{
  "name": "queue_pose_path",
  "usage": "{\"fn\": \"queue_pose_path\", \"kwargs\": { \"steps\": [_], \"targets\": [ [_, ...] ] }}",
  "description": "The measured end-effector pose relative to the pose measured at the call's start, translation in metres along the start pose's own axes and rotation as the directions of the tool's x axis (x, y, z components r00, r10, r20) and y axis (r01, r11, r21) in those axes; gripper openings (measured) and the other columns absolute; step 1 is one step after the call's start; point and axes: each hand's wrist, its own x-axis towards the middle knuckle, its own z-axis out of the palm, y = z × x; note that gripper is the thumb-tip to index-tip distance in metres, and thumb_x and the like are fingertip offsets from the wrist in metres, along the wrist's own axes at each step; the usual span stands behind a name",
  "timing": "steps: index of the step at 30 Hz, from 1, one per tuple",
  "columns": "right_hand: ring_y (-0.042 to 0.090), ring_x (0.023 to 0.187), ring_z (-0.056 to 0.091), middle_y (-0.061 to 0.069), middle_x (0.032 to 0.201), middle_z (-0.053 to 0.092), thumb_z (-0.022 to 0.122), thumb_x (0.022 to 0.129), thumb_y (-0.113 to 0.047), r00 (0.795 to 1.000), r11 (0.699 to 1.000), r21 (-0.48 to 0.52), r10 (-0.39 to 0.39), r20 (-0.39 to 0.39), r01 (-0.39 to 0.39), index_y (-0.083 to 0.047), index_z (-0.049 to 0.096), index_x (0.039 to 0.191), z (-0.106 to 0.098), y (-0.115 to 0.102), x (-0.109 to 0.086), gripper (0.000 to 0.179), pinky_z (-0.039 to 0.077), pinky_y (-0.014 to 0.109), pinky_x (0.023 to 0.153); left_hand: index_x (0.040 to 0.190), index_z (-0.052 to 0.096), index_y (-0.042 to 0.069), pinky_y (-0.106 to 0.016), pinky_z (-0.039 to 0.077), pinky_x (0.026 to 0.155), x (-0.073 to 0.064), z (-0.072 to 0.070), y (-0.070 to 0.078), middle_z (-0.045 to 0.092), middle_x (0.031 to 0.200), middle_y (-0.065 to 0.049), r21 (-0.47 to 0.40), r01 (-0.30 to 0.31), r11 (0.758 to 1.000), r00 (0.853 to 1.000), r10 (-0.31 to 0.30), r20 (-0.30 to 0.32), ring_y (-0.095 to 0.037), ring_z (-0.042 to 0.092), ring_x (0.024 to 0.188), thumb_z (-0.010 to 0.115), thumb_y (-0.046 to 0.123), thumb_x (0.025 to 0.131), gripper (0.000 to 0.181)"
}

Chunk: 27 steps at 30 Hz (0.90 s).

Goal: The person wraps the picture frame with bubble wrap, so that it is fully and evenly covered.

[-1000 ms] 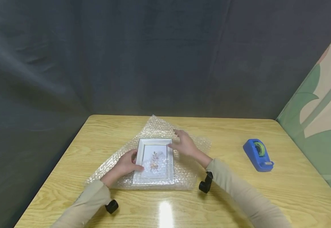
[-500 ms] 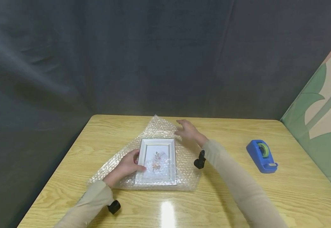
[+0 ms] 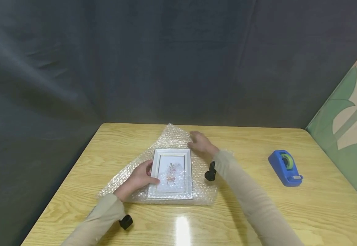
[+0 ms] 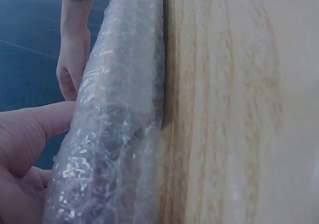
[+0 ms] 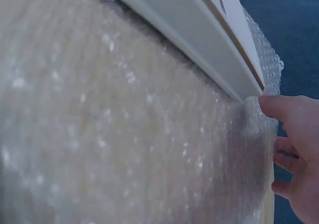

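While the picture frame [image 3: 171, 165] lies face up on the bubble wrap [image 3: 173, 137], towards 6 o'clock in the head view, its 9 o'clock side is gripped by the left hand [image 3: 142, 176] — thumb laid over the lower border, fingers bent around the edge. A layer of the wrap appears to be folded over the frame from 6 o'clock. The right hand [image 3: 201, 142] is placed between 1 and 2 o'clock of the frame, at the sheet's far edge, thumb and fingers parted; whether the wrap is pinched there cannot be told. For the sheet to be handled well, the frame should be pinned by the left thumb with light, even pressure, so that it is not slid askew and the fold is not sprung loose. The far edge is best taken close to the frame's 1 o'clock corner and drawn smoothly, without bubbles being crushed or slack being left. Much is concealed: the left fingertips are covered by frame and wrap, and in the left wrist view the frame can barely be made out through the bubbles. In the right wrist view the frame is cut off and blurred — contact between thumb and corner cannot be settled.
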Motion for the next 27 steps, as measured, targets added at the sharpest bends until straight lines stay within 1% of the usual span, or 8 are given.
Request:
{"fn": "queue_pose_path", "kwargs": {
  "steps": [5, 10, 14, 19, 20, 22, 27],
  "targets": [
    [0.033, 0.104, 0.051, 0.023, 0.118, 0.049, 0.061, 0.084, -0.011, 0.997, 1.0, 0.013, 0.007, -0.071, -0.006, 0.006, 0.037, 0.133, -0.002, -0.005, 0.004, 0.057, 0.044, 0.042, 0.091, 0.13, 0.045, 0.004, -0.035, 0.049, 0.076, -0.001, -0.001, 0.001, 0.061, 0.102, -0.008, 0.007, 0.001, 1.0, 1.0, -0.001, -0.007, -0.02, 0.055, 0.086, 0.082, 0.013, 0.058, 0.082],
    [0.029, 0.099, 0.052, 0.02, 0.109, 0.052, 0.06, 0.085, -0.013, 0.993, 0.999, 0.028, -0.017, -0.116, 0.021, 0.0, 0.046, 0.129, -0.007, -0.017, 0.003, 0.047, 0.047, 0.04, 0.081, 0.131, 0.044, 0.004, -0.035, 0.049, 0.076, -0.002, -0.003, 0.003, 0.061, 0.106, -0.01, 0.024, 0.013, 1.0, 1.0, -0.012, -0.009, -0.02, 0.055, 0.086, 0.083, 0.014, 0.058, 0.084],
    [0.028, 0.099, 0.052, 0.018, 0.108, 0.054, 0.059, 0.087, -0.012, 0.988, 0.997, 0.062, -0.035, -0.148, 0.044, -0.001, 0.053, 0.122, -0.007, -0.025, 0.0, 0.037, 0.047, 0.04, 0.083, 0.131, 0.044, 0.003, -0.035, 0.049, 0.075, -0.002, -0.002, 0.002, 0.06, 0.106, -0.011, 0.024, 0.008, 1.0, 1.0, -0.008, -0.005, -0.02, 0.054, 0.085, 0.083, 0.014, 0.058, 0.084],
    [0.027, 0.103, 0.055, 0.015, 0.113, 0.056, 0.058, 0.088, -0.011, 0.983, 0.99, 0.111, -0.062, -0.175, 0.082, -0.001, 0.055, 0.119, -0.005, -0.036, -0.003, 0.033, 0.045, 0.04, 0.089, 0.131, 0.043, 0.003, -0.038, 0.049, 0.08, -0.002, -0.001, 0.001, 0.059, 0.111, -0.012, 0.035, 0.022, 0.999, 1.0, -0.022, -0.001, -0.021, 0.055, 0.089, 0.083, 0.015, 0.057, 0.085],
    [0.027, 0.103, 0.055, 0.014, 0.115, 0.056, 0.058, 0.088, -0.011, 0.981, 0.989, 0.111, -0.072, -0.18, 0.093, -0.001, 0.056, 0.119, -0.005, -0.038, -0.004, 0.033, 0.045, 0.04, 0.09, 0.132, 0.043, 0.004, -0.038, 0.049, 0.08, -0.002, 0.0, 0.002, 0.058, 0.111, -0.012, 0.034, 0.028, 0.999, 1.0, -0.028, -0.001, -0.021, 0.055, 0.09, 0.083, 0.016, 0.057, 0.085],
    [0.027, 0.103, 0.056, 0.014, 0.116, 0.057, 0.058, 0.087, -0.01, 0.976, 0.986, 0.108, -0.105, -0.19, 0.127, -0.001, 0.056, 0.118, -0.004, -0.041, -0.004, 0.032, 0.045, 0.04, 0.09, 0.131, 0.044, 0.004, -0.039, 0.049, 0.08, -0.002, 0.0, 0.002, 0.059, 0.111, -0.012, 0.033, 0.022, 0.999, 1.0, -0.022, -0.004, -0.022, 0.055, 0.09, 0.083, 0.015, 0.057, 0.085],
    [0.026, 0.1, 0.058, 0.014, 0.114, 0.059, 0.059, 0.087, -0.011, 0.959, 0.975, 0.077, -0.188, -0.211, 0.208, -0.001, 0.059, 0.114, 0.0, -0.047, -0.003, 0.029, 0.046, 0.039, 0.089, 0.131, 0.044, 0.004, -0.037, 0.049, 0.078, -0.002, 0.0, 0.002, 0.059, 0.11, -0.011, 0.025, 0.012, 1.0, 1.0, -0.012, -0.01, -0.021, 0.055, 0.087, 0.083, 0.014, 0.057, 0.084]
  ]
}}
